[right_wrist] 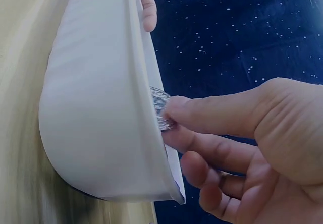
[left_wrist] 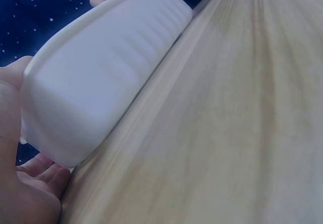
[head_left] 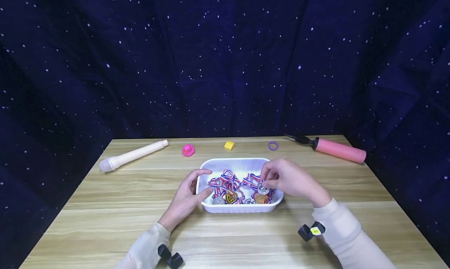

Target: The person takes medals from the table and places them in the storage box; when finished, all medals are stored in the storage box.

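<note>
A white plastic basin (head_left: 237, 208) holds several medals on red, white and blue striped ribbons (head_left: 230, 178). My left hand (head_left: 188, 194) grips the basin's left end, thumb and index finger reaching over the rim; in the left wrist view its other fingers (left_wrist: 48, 173) are low against the outside wall. Between thumb and index finger, my right hand (head_left: 286, 178) pinches a silver medal (head_left: 263, 188) just inside the right end. The right wrist view shows that medal (right_wrist: 160, 108) at rim height. Below it lie a bronze medal (head_left: 261, 199), a gold medal (head_left: 231, 197) and other silver ones.
Along the back of the wooden table (head_left: 225, 241) lie a white microphone (head_left: 135, 155), a pink rubber duck (head_left: 188, 150), a yellow toy brick (head_left: 229, 145), a purple ring (head_left: 273, 146) and a pink hand pump (head_left: 337, 149). A dark starry curtain (head_left: 225, 65) hangs behind.
</note>
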A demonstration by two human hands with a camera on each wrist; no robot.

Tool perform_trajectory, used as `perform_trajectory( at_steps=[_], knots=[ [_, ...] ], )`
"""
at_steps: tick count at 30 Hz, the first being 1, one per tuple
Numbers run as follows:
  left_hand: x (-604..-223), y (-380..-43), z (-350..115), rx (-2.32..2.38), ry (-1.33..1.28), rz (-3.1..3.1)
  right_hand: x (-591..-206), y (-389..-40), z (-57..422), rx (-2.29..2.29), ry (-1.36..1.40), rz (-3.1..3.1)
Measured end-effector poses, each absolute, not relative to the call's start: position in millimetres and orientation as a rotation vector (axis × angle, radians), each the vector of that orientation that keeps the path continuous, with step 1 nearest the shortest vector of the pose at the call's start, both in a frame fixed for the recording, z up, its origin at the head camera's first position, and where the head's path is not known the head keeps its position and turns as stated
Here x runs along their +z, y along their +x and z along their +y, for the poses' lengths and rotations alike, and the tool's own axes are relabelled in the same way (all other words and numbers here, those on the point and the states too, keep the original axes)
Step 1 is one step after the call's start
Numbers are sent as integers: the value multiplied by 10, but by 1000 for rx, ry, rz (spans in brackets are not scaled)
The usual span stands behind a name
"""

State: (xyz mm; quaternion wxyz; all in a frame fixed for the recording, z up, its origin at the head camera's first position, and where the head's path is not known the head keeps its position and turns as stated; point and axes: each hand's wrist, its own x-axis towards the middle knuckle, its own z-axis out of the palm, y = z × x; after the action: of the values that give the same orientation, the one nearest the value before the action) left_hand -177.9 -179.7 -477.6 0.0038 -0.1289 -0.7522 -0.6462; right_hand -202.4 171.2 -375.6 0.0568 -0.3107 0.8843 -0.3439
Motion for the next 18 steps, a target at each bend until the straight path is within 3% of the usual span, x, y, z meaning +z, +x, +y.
perform_trajectory(
  at_steps=[18],
  knots=[
    [-4781, -1760, -1801, -2029, -401, -2357, -3730, -2004, 1730, -936, -967, 2839]
  ],
)
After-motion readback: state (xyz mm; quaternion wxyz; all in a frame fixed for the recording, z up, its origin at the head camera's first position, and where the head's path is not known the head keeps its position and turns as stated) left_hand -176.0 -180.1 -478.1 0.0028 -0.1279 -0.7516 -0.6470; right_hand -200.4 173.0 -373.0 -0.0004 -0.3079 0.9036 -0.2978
